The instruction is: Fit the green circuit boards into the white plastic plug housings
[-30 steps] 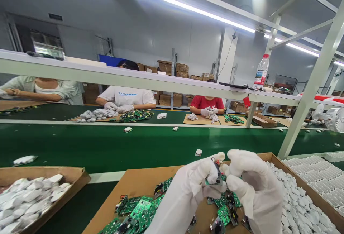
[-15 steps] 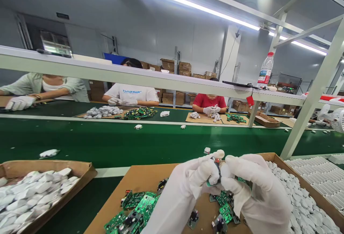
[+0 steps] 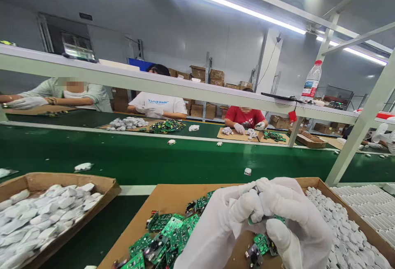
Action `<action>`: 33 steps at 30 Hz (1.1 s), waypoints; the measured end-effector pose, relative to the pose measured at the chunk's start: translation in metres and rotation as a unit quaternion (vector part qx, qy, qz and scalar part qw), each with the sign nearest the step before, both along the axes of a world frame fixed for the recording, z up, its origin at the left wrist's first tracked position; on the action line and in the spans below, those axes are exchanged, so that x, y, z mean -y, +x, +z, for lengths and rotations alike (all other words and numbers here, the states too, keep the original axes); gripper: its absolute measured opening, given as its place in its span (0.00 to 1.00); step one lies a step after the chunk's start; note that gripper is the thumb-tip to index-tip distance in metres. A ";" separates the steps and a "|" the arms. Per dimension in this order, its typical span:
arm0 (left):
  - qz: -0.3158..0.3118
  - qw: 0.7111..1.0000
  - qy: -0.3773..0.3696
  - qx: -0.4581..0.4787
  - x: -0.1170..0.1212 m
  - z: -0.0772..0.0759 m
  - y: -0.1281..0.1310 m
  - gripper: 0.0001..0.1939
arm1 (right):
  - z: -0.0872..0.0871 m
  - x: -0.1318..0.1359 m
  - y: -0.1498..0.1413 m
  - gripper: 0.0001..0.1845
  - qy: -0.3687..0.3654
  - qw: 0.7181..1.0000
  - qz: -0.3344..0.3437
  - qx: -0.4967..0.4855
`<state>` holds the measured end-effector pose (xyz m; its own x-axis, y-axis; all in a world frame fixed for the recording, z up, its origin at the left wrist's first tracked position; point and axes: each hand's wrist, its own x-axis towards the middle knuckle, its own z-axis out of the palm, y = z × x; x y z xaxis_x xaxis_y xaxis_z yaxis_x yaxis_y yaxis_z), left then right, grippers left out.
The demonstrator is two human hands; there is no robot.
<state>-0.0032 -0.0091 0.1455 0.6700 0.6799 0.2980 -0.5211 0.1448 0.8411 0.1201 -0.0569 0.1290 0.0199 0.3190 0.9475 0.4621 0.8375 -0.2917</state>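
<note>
My white-gloved left hand (image 3: 226,211) and right hand (image 3: 294,215) meet over a brown cardboard sheet (image 3: 175,197). The fingers of both are closed round a small circuit board (image 3: 251,221), mostly hidden by the gloves; only green slivers show. Below and left of the left hand lies a heap of green circuit boards (image 3: 173,236) with black and metal parts. A few more boards (image 3: 261,243) lie beneath the hands. Right of the right hand, a cardboard box (image 3: 322,184) holds many white wrapped pieces (image 3: 348,228).
A cardboard tray (image 3: 112,186) of white pieces stands at left. Beyond runs a green conveyor belt (image 3: 185,160) carrying scattered white pieces (image 3: 247,171). White trays (image 3: 367,207) lie far right beside a slanted post (image 3: 354,137). Several gloved co-workers sit across, beneath a shelf (image 3: 185,87).
My fingers have drawn closer together, covering more of the board. The view has swung slightly left. A co-worker in red has parted their hands.
</note>
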 end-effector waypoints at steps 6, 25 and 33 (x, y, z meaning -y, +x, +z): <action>0.022 0.998 -0.049 0.038 0.008 0.003 0.001 0.24 | -0.003 -0.001 0.001 0.16 0.010 0.999 -0.010 0.034; 0.026 0.994 0.081 -0.070 -0.011 -0.010 -0.008 0.15 | -0.003 -0.002 0.026 0.38 -0.079 0.975 -0.123 0.168; 0.158 0.946 0.178 -0.222 -0.021 -0.022 -0.009 0.09 | -0.001 -0.010 0.023 0.31 -0.034 0.944 -0.159 0.286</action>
